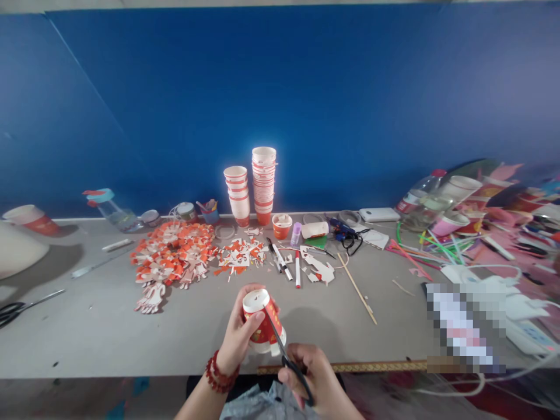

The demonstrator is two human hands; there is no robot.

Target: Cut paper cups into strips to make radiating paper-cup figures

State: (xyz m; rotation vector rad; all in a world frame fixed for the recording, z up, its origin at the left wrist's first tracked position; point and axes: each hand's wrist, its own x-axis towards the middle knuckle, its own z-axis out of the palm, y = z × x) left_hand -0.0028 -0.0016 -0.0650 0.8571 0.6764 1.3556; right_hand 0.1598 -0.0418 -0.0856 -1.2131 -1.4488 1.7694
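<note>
My left hand [238, 335], with a red beaded bracelet at the wrist, is wrapped round a red and white paper cup [258, 329]. The cup is tilted, its narrow white base upward and its wider rim below. My right hand [312, 373] grips the dark handles of a pair of scissors [280, 344]. Their blades lie against the cup's right side, where a strip of the wall appears cut and hangs at the rim. Just beyond the cup lie white and orange paper scraps [242, 254] and a red-capped marker [298, 269].
Two tall stacks of paper cups [263, 192] stand by the blue partition [280, 87]. A heap of cut paper figures [175, 251] lies left of centre, with other scissors [26, 306] at far left. On the right are a wooden stick [356, 289], a glue gun [343, 230] and a power strip [531, 332].
</note>
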